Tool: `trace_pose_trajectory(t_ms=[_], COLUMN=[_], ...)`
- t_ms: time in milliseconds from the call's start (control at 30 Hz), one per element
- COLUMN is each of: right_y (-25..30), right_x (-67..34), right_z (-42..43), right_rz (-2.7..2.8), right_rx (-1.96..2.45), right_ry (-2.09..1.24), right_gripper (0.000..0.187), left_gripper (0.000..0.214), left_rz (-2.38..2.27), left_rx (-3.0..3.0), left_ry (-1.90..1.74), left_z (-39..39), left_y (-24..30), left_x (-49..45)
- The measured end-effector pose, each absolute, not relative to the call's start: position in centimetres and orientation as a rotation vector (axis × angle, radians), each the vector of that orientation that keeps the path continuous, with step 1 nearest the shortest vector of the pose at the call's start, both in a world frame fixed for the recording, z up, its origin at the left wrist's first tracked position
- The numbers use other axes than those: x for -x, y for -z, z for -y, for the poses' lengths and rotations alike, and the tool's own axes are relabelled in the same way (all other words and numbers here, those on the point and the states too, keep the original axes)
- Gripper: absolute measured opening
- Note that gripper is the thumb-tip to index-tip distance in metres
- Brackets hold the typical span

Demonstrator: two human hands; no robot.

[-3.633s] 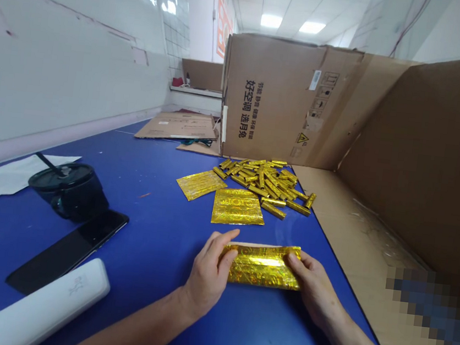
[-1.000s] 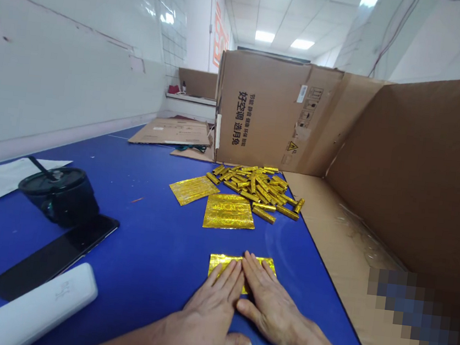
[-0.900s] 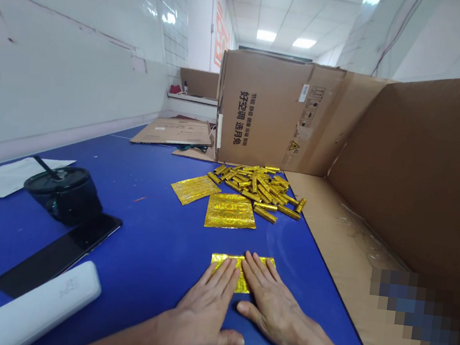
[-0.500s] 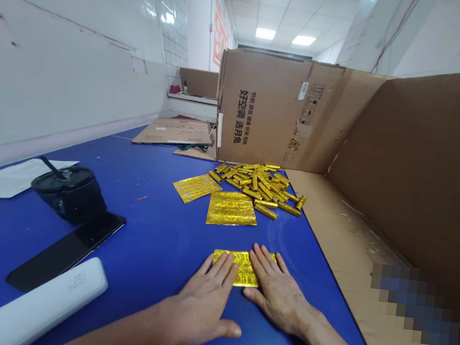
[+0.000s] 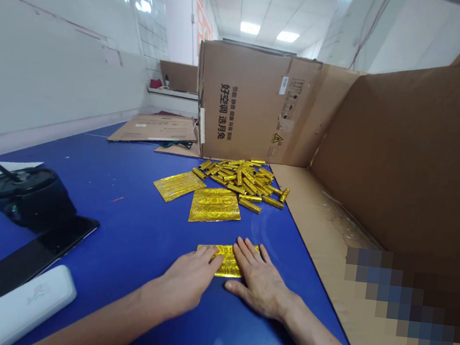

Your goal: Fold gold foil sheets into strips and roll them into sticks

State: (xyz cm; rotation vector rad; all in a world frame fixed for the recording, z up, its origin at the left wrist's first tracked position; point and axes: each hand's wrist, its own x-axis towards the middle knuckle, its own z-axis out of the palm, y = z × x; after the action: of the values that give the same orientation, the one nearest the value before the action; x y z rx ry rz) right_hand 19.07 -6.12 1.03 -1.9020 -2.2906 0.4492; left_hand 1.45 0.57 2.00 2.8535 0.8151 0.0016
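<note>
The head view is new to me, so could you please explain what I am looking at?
There is no machine here: a camera worn on a person's head looks forward and down at their two bare hands. The left hand has its fingers curled over the left end of a shiny gold rectangular sheet; whether it grips the sheet is hard to tell. The right hand rests spread over the other end. Beneath is a blue tabletop. Farther off lie two more flat gold sheets and a pile of narrow gold pieces, before a large brown cardboard box. At the left are a dark lidded cup, a flat black slab, perhaps a phone, and a long white object.
</note>
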Motion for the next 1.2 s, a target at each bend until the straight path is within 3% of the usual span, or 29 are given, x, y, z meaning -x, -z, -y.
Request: trace_pose_trajectory(t_ms=[100,267,467,667,800,933,1067,1200], right_y=[-1.1,-0.9,-0.6,-0.2,0.1,0.2,0.1,-0.1], right_x=[-19.0,-19.4,-21.1,-21.5,-21.3,-21.1,-20.4,-20.4], right_z=[6.1,6.1,5.7,5.0,4.9,5.1,5.2,5.2], right_rz=[2.276,2.174,1.758,1.566,1.521,1.553,1.627,1.675], right_rx=[1.896,1.835,1.599,1.661,1.775,1.942,2.103,2.217], right_ry=[-0.464,-0.510,-0.651,-0.666,-0.569,-0.443,-0.322,-0.216], right_gripper=[0.075,0.071,0.026,0.036,0.031,0.023,0.018,0.018], left_gripper=[0.054,0.028,0.022,0.019,0.018,0.036,0.040,0.074], left_rz=[-0.781,-0.849,-0.914,-0.989,-1.109,-1.107,-0.641,-0.592], left_rx=[-2.860,-2.769,-2.302,-2.153,-2.261,-2.580,-2.742,-2.743], left_ry=[-0.024,-0.197,-0.537,-0.625,-0.513,-0.654,-0.317,-0.086], left_z=[-1.0,-1.7,-3.2,-4.5,-4.9,-3.7,-1.4,0.0], left_y=[-2.0,-2.1,-2.7,-1.5,-1.0,-0.9,-0.4,0.1], left_x=[-1.2,-1.3,-1.4,-2.0,-2.9,-3.5,-3.7,-3.7])
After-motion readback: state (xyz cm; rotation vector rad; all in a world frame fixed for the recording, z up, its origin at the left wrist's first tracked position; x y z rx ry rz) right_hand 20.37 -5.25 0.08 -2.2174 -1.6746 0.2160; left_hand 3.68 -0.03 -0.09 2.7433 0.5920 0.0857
